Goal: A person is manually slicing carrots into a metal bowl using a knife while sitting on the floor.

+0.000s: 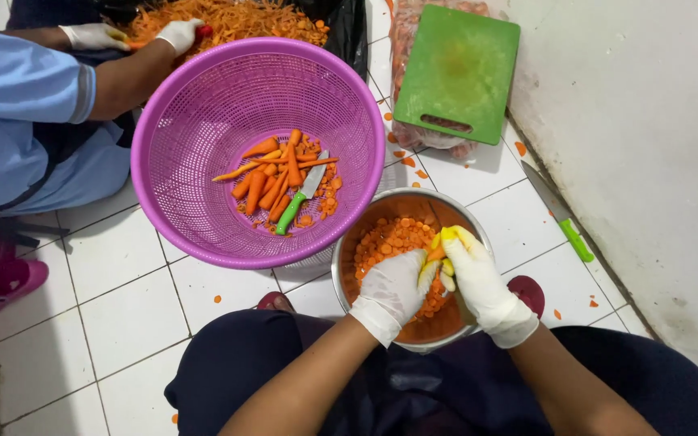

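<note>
Both my hands wear white gloves stained yellow at the fingertips. My left hand (393, 292) and my right hand (480, 284) meet over a steel bowl (370, 213) full of sliced carrot rounds (389, 242). Between the fingertips I pinch a small piece of carrot (435, 254); a blade in my right hand is hidden, if there is one. To the upper left stands a purple plastic basket (203, 145) holding several peeled carrots (272, 182) and a green-handled knife (302, 194).
A green cutting board (456, 73) lies on a bag of carrots by the wall. Another green-handled knife (559, 211) rests along the wall's base. A co-worker in blue (18, 113) with gloved hands (179, 34) peels over a heap of carrot peelings (236, 16).
</note>
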